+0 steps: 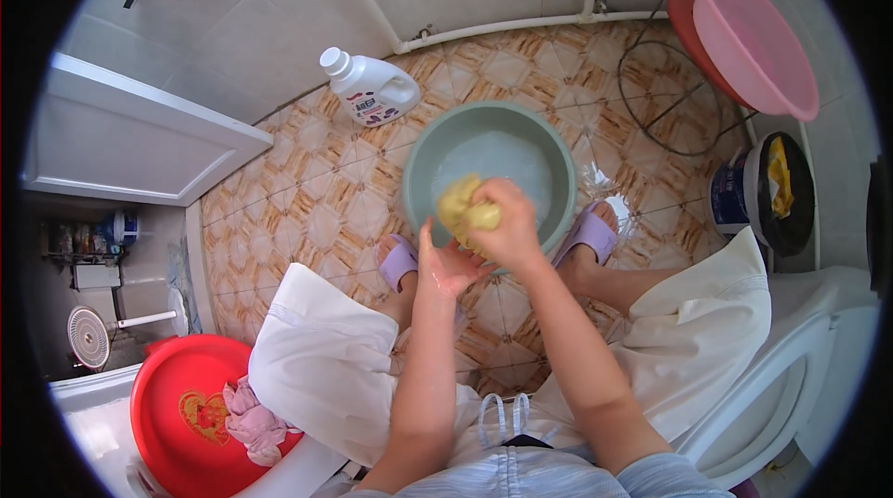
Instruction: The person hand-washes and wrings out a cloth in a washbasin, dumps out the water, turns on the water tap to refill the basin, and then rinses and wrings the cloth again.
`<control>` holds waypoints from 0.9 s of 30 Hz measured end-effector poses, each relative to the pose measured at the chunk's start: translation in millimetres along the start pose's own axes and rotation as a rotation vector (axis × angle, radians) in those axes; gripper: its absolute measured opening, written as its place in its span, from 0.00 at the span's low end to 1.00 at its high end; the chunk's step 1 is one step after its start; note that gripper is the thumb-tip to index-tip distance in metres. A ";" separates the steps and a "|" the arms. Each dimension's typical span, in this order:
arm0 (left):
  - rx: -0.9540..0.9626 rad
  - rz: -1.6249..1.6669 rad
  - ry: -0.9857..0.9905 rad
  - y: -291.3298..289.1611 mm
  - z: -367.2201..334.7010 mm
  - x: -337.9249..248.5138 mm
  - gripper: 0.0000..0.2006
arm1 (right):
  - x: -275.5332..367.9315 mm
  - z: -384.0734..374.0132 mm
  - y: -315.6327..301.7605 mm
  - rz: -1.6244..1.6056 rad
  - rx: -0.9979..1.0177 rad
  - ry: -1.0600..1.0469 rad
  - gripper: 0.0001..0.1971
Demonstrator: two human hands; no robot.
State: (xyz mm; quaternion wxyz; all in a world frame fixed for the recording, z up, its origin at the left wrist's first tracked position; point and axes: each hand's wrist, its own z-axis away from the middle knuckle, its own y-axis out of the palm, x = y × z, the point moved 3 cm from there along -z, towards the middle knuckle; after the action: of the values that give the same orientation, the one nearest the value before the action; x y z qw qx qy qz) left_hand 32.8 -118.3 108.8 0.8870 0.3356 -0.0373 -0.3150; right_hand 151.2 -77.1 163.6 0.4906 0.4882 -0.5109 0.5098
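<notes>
A grey-green round basin [420, 159] with cloudy water in it stands on the floor between my feet. Over its near side my right hand [510, 221] is closed round a bunched yellow cloth [458, 202], which bulges out between and past the fingers. My left hand [448, 267] lies palm up just below and left of the cloth, wet, with its thumb and fingers spread. Whether its fingertips touch the cloth's lower end, I cannot tell.
A white detergent bottle [372, 89] stands left behind the basin. A red basin [167, 424] holding a pink cloth [253, 422] is at lower left. Pink basin [753, 42], wire stand [642, 93] and black-rimmed bucket [735, 189] are at right. A white door [139, 135] stands ajar.
</notes>
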 end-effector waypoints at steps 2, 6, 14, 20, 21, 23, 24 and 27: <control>0.312 0.107 0.065 -3.7 -18.8 -5.1 0.30 | 25.0 8.5 12.5 0.454 -0.012 -0.483 0.10; 0.423 -0.004 0.322 1.5 -18.8 -7.1 0.25 | 20.8 27.4 32.1 0.405 0.019 -0.456 0.11; 0.152 -0.058 0.641 -6.6 -21.1 -27.4 0.14 | -36.8 9.1 11.7 -0.456 -0.292 0.330 0.06; 0.303 -0.578 0.876 35.0 5.3 -29.6 0.12 | -54.8 5.4 4.8 -0.733 -0.349 0.654 0.07; 0.297 -0.578 0.871 38.3 6.6 -30.1 0.12 | -54.3 5.8 4.5 -0.753 -0.360 0.713 0.07; 0.413 -0.884 1.007 51.3 12.2 -28.9 0.11 | -55.3 5.0 1.0 -0.845 -0.315 0.763 0.08; 0.414 -0.885 1.004 55.9 15.4 -29.0 0.11 | -55.5 4.6 -0.2 -0.939 -0.265 0.805 0.10; 0.458 -1.005 1.026 62.8 20.2 -24.6 0.11 | -55.9 3.8 -3.0 -0.988 -0.115 0.813 0.12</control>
State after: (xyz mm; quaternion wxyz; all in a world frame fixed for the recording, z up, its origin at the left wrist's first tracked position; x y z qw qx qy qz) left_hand 41.0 -79.4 166.8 0.4507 0.5928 0.4737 -0.4702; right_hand 156.5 -81.0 107.9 0.8476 0.4067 -0.0256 0.3399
